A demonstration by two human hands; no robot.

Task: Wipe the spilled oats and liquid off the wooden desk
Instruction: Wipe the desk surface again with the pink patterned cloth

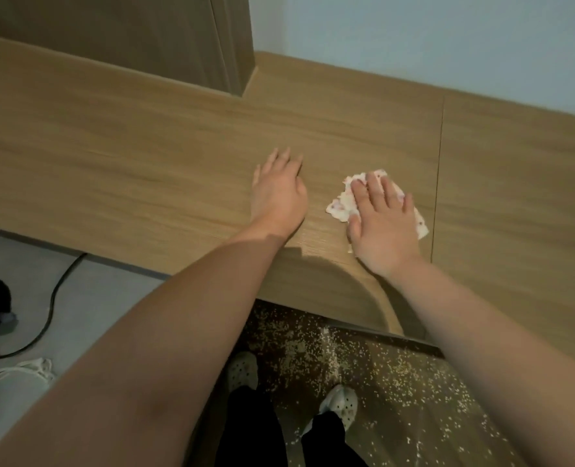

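1. Left hand (277, 188) lies flat on the desk (144, 163) at centre frame, fingers straight, holding nothing; I read it as a brace.
2. Right hand (385, 220), just right of it, presses a white, pink-patterned cloth (340, 205) onto the wood with fingers spread flat. Nothing is curled round the cloth, which shows beyond my fingertips and on both sides of the palm.
3. Task item located: oats (380, 362) lie scattered over the dark floor (448, 443) at lower centre and lower right, below the desk's near edge and round my white clogs (338, 402). On the desk top I make out no grains, and any liquid film is too faint to confirm.
4. Risk: a stroke toward the near edge would push any residue over it and add to the scatter below.
5. Risk: the cloth is pinned by pressure alone, so a quick stroke could let it bunch or slip out from under the palm.
6. Risk: the panel seam (440, 163) runs just right of the cloth, and wiping moisture across it could work liquid into the joint.
7. Risk: loose grains underfoot could make the clogs slide if I shift my weight.
8. Containers: no bowl, bin or dustpan appears in frame. A white drawstring bag (26, 370) lies on the floor at lower left; contents cannot be determined.
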